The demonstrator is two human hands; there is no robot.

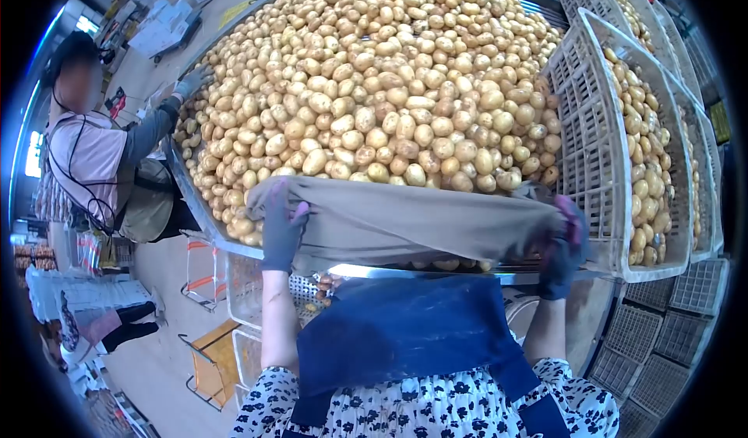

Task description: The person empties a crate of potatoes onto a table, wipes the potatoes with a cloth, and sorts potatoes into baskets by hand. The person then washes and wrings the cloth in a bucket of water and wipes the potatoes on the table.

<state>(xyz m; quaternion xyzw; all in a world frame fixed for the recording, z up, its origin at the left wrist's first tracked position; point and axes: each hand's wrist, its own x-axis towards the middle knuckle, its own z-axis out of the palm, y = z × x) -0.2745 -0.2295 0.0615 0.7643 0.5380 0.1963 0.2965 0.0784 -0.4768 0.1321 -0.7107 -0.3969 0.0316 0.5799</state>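
Note:
A long grey cloth point(413, 216) is stretched between my two gloved hands, over the near edge of a big heap of potatoes point(374, 87). My left hand point(284, 224) grips the cloth's left end, its gloved fingers bent over the fabric. The bunched right end is held in my right hand point(562, 247), beside the crate at the right. Potatoes touch the far side of the cloth, and a few show below it at the metal table edge point(366, 270).
A white crate of potatoes point(596, 142) stands at the right, with more crates behind. Empty crates point(662, 329) are stacked lower right. A co-worker point(101, 138) at the left reaches a gloved hand onto the heap. An orange stool point(212, 364) stands lower left.

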